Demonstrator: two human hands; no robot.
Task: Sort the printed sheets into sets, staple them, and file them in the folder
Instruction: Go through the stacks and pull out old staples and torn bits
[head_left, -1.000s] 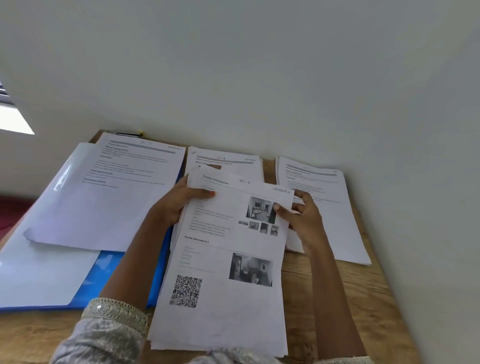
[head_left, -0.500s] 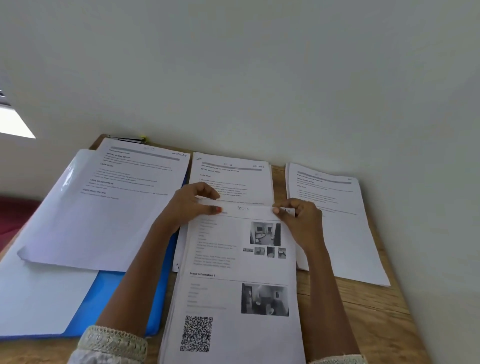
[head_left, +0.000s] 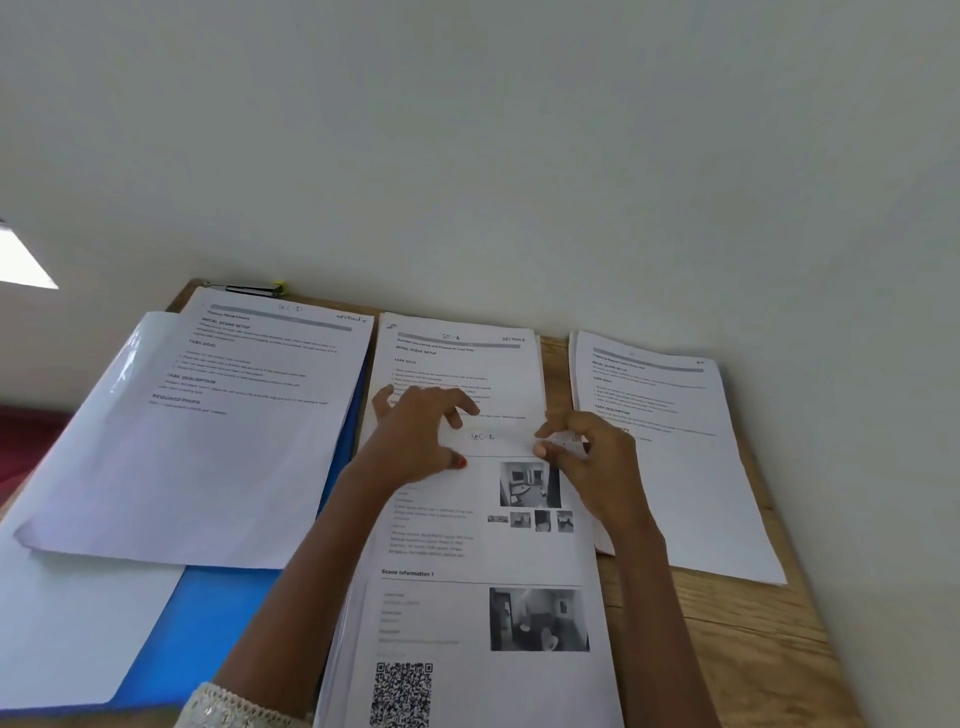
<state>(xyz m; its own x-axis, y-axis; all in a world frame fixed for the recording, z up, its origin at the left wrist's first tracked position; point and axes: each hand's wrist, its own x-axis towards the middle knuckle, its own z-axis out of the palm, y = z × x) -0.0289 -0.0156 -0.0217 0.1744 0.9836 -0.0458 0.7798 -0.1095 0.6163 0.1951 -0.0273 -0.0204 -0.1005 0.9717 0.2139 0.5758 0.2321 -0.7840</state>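
Now the stack (head_left: 483, 571), tilted up a second ago, lies flat on the table (head_left: 737, 623) overlapping the middle pile (head_left: 457, 358), left hand (head_left: 415, 441) spread loosely on its top edge, right hand (head_left: 592, 462) seemingly pinching the blurred top corner, so sorting probably continues.

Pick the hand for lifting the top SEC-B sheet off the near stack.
Right, probably. The right hand pinches the SEC-B sheet at its top right corner, so it can lift at once. The left hand lies spread over the top left edge, gripping nothing.
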